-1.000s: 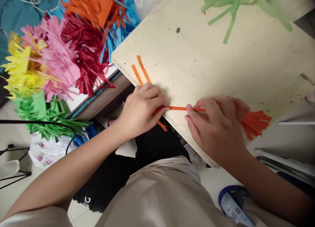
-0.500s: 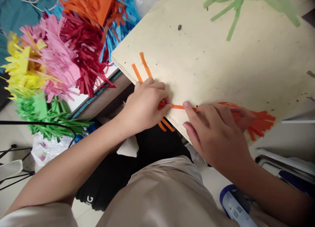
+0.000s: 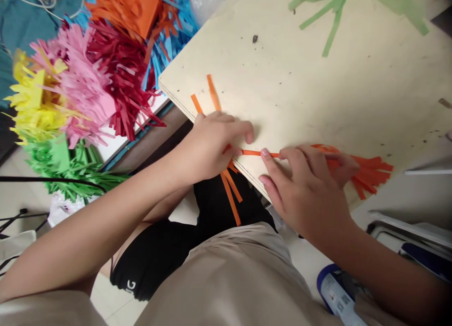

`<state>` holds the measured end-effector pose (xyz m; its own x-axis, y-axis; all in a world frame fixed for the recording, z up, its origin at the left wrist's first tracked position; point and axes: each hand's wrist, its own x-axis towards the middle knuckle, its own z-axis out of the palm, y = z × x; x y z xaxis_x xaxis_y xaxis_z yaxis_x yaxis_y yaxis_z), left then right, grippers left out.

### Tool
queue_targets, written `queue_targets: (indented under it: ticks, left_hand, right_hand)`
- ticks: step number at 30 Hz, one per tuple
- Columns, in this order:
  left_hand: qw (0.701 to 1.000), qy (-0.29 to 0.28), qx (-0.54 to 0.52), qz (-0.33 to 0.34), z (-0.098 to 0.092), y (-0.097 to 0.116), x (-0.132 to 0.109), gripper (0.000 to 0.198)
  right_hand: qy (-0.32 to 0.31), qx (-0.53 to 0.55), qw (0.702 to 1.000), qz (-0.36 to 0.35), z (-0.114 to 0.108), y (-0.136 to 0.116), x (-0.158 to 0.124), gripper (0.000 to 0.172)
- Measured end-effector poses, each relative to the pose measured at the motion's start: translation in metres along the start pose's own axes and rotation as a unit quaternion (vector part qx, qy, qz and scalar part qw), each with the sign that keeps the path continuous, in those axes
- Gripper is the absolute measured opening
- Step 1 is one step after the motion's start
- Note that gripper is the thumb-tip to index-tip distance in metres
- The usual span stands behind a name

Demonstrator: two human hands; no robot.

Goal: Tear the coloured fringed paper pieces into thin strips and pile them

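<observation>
An orange paper tassel lies along the near edge of a pale board, its middle a narrow twisted band point(image 3: 252, 152). My left hand point(image 3: 215, 147) is closed around the left part at the edge, its index finger raised off the band. Loose orange strips point(image 3: 213, 93) stick out beyond that hand, and other strips point(image 3: 231, 196) hang below the edge over my lap. My right hand point(image 3: 307, 177) lies spread on the board, index and middle fingertips touching the band. From under its outer fingers fans the orange fringe point(image 3: 374, 170); part of it is hidden.
The pale board point(image 3: 300, 90) carries dark specks. Light green fringed paper point(image 3: 339, 10) lies at its far side. At left are yellow point(image 3: 35, 100), pink point(image 3: 84, 76), dark red point(image 3: 120, 71), orange point(image 3: 127, 10), blue point(image 3: 173, 34) and green point(image 3: 63, 161) fringe bundles. A blue-capped container point(image 3: 337, 293) is below right.
My left index finger has lifted away from the thumb, and the left hand has shifted slightly left. The strips below the edge hang lower. My right hand stays nearly in place.
</observation>
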<state>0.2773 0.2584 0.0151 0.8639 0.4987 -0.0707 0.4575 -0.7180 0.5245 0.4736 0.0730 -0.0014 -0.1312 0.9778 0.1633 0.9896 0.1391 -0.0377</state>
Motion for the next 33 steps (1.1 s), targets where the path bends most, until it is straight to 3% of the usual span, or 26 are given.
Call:
queue_targets:
  ticks: [4,11,16,22,26,33]
  left_hand:
    - [0.997,0.002,0.033,0.07,0.006,-0.008,-0.007,0.045]
    - [0.988,0.017,0.096,0.121,0.009,-0.015,-0.021,0.044]
    - [0.984,0.05,0.116,0.126,0.016,-0.012,-0.033,0.036]
    - [0.985,0.086,0.108,0.106,0.023,-0.013,-0.038,0.031]
    - [0.99,0.081,0.076,0.087,0.024,-0.005,-0.029,0.025]
    - [0.993,0.047,0.075,0.077,0.016,0.012,-0.011,0.038]
  right_hand:
    - [0.003,0.001,1.0,-0.002,0.001,0.0,0.0,0.046]
    - [0.024,0.019,1.0,0.004,0.006,0.005,-0.003,0.044]
    - [0.045,0.043,0.998,0.006,0.008,0.017,-0.006,0.039]
    - [0.026,0.049,0.998,0.013,0.001,0.017,-0.004,0.036]
    - [0.021,0.067,0.997,0.023,0.001,0.02,-0.001,0.033]
    - [0.019,0.088,0.996,0.026,0.001,0.03,0.008,0.026]
